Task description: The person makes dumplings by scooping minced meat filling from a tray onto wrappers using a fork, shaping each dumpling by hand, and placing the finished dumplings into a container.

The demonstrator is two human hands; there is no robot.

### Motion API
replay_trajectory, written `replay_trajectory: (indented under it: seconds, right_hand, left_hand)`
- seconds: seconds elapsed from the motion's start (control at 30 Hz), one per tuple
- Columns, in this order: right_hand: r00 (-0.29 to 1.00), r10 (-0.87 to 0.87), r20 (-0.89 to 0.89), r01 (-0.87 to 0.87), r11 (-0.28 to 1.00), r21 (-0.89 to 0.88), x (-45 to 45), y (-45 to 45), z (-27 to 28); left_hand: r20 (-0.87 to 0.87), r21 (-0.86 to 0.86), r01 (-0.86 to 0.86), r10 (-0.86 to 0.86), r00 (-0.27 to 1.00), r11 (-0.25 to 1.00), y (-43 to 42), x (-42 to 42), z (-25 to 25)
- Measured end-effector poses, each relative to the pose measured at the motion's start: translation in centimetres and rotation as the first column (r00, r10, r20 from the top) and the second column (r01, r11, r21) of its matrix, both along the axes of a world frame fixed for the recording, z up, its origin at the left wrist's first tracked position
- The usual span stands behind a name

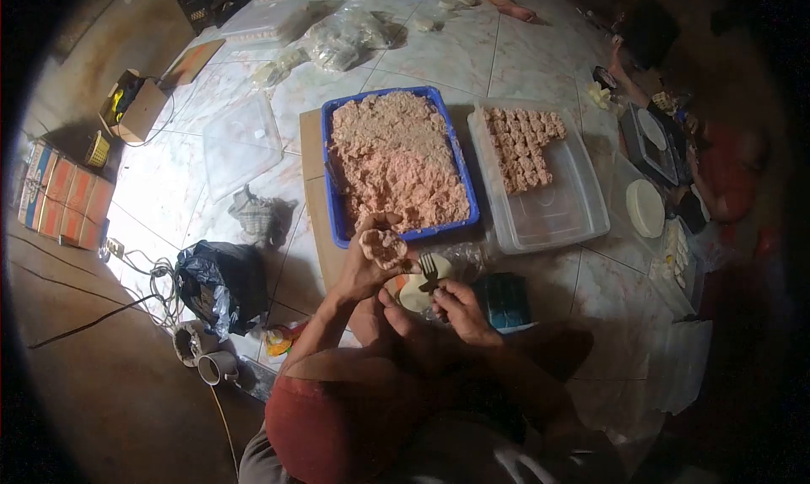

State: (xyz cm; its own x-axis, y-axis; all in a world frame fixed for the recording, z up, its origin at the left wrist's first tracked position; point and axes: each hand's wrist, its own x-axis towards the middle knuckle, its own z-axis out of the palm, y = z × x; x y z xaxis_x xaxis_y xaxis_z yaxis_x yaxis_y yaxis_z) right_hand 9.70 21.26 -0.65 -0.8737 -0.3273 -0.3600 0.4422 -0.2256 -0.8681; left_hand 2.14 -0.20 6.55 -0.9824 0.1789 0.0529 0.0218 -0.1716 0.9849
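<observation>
Red cloth (308, 433) over a bent knee lies nearest the camera. Past it, the right hand (461, 312) grips a fork (429, 270), tines up, beside pale rounds (414, 297) that look like wrappers. The left hand (360, 270) curls around a cupped piece (384, 249) at the near edge of the blue tub (337, 218); it looks filled, its thin, ruffled wall standing round a lumpy pink middle. Pink mince (396, 159) heaps the blue tub, dug lower toward the near edge and greyer toward the far edge; plenty appears left. Right of that, finished-looking pieces (519, 146) stand packed in rows from the far edge of the clear tray (548, 218), stopping short of its near edge, so I judge the batch partway. They look rough-topped, pinkish and fairly even.
</observation>
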Motion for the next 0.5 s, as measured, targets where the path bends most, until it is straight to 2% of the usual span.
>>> replay_trajectory:
  seconds: [0.03,0.1,0.13,0.17,0.2,0.23,0.27,0.3,0.37,0.4,0.43,0.47,0.5]
  right_hand:
    - [1.0,-0.001,-0.006,0.001,1.0,0.003,-0.1,-0.4,-0.3]
    - [0.986,-0.033,-0.166,0.039,0.999,0.032,0.1,-1.6,-2.1]
    - [0.88,-0.311,-0.358,0.374,0.92,0.119,1.0,-4.0,-2.8]
    - [0.88,-0.312,-0.357,0.376,0.919,0.123,0.8,-3.5,-2.9]
    - [0.779,-0.173,-0.603,0.436,0.84,0.323,-0.3,-3.2,-1.6]
    - [0.64,0.033,-0.768,0.529,0.705,0.472,-1.0,-2.9,-0.9]
    - [0.737,0.027,-0.676,0.485,0.675,0.556,-1.1,-2.0,-1.8]
    - [0.738,0.026,-0.674,0.483,0.677,0.555,-1.1,-1.5,-1.2]
    - [0.883,-0.061,-0.465,0.243,0.908,0.342,-0.8,-0.3,0.7]
    - [0.941,-0.041,-0.335,0.12,0.968,0.219,-0.5,0.5,0.5]
    - [0.943,-0.04,-0.331,0.119,0.968,0.221,0.0,0.6,0.3]
    - [0.96,-0.013,-0.279,0.067,0.981,0.184,0.3,0.7,0.1]
    - [0.973,0.016,-0.23,0.017,0.99,0.142,0.4,0.6,0.0]
  left_hand:
    - [-0.006,0.003,0.001,-0.001,1.0,1.0,0.0,-0.3,-0.2]
    - [-0.067,-0.12,0.163,-0.172,0.983,0.979,0.0,-0.8,-2.1]
    - [-0.057,-0.179,0.219,-0.233,0.971,0.959,0.0,-0.8,-3.8]
    - [-0.056,-0.175,0.222,-0.235,0.97,0.959,0.3,-0.7,-5.4]
    - [-0.08,-0.234,0.123,-0.145,0.986,0.964,0.5,-0.6,-6.2]
    - [-0.108,-0.292,0.021,-0.054,0.993,0.956,0.8,-0.6,-5.7]
    - [0.049,0.058,0.079,-0.082,0.995,0.995,1.2,-0.5,-5.2]
    - [0.052,0.056,0.079,-0.082,0.995,0.995,0.7,-0.6,-4.5]
    - [0.071,0.06,0.147,-0.151,0.986,0.987,-0.6,-0.6,-3.2]
    - [0.127,0.239,0.094,-0.127,0.984,0.966,-0.2,-0.3,-1.7]
    - [0.13,0.241,0.092,-0.126,0.983,0.966,-0.2,-0.5,-1.8]
    - [-0.043,0.01,0.08,-0.079,0.996,0.997,-0.3,-0.9,-2.1]
    - [-0.223,-0.216,0.021,-0.07,0.972,0.976,-0.3,-1.2,-2.3]
